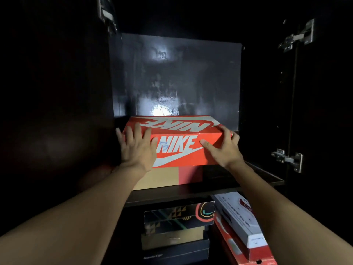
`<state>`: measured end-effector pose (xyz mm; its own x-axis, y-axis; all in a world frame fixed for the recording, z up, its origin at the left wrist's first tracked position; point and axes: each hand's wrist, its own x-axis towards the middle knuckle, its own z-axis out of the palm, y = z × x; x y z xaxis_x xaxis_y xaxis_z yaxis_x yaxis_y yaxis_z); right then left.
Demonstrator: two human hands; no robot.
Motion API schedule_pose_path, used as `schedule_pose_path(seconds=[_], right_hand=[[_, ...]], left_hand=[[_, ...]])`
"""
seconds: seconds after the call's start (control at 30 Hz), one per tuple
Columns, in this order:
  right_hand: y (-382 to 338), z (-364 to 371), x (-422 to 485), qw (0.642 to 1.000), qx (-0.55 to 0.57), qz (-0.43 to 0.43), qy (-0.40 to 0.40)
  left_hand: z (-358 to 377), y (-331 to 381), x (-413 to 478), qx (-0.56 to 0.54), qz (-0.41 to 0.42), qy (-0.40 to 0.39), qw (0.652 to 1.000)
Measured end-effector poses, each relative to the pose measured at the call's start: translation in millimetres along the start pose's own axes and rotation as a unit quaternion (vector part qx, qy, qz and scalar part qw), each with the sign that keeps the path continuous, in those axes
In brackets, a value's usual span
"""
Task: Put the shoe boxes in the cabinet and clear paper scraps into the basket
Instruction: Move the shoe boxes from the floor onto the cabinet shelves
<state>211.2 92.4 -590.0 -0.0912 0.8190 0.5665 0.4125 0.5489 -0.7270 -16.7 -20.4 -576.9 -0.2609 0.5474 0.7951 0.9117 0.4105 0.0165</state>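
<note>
An orange Nike shoe box (183, 144) lies inside the dark cabinet, stacked on a tan and red box (172, 177) that rests on the upper shelf (219, 188). My left hand (136, 148) lies flat against the box's front left, fingers spread. My right hand (226, 148) holds the front right corner, thumb on the front face and fingers over the top edge. No paper scraps or basket are in view.
Below the shelf stand a black patterned box (179, 213) on a stack of dark boxes (174, 247), and a white box (240, 219) tilted over a red one (246, 253). Open cabinet doors with metal hinges (288, 159) flank both sides.
</note>
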Motion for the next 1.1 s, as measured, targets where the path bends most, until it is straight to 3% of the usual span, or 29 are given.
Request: schedule_pose_path(seconds=[0.1,0.3,0.47,0.63,0.9,1.0,1.1], right_hand=[[-12.2,14.3,11.0,0.996,-0.087,-0.007,0.034],[-21.7,39.8,28.2,0.977,-0.212,0.005,0.033],[-21.2,61.2,37.9,0.983,-0.183,0.008,-0.008],[-7.1,66.3,45.2,0.982,-0.134,-0.020,-0.131],[-6.7,39.6,21.6,0.987,-0.139,-0.050,-0.069],[-4.1,18.5,-8.5,0.986,-0.149,-0.059,-0.041],[12.4,-4.3,-53.5,0.986,-0.157,-0.032,-0.048]], left_hand=[[17.2,1.4,2.3,0.040,0.028,0.001,0.999],[34.7,-8.7,26.7,0.015,-0.034,-0.109,0.993],[25.6,-12.9,47.1,-0.028,-0.054,-0.201,0.978],[23.8,-24.0,60.1,-0.047,-0.066,-0.276,0.958],[22.3,0.2,46.5,-0.087,-0.094,-0.227,0.966],[19.4,28.3,26.3,-0.139,-0.044,-0.182,0.972],[17.2,60.3,-10.9,-0.243,0.011,-0.212,0.947]])
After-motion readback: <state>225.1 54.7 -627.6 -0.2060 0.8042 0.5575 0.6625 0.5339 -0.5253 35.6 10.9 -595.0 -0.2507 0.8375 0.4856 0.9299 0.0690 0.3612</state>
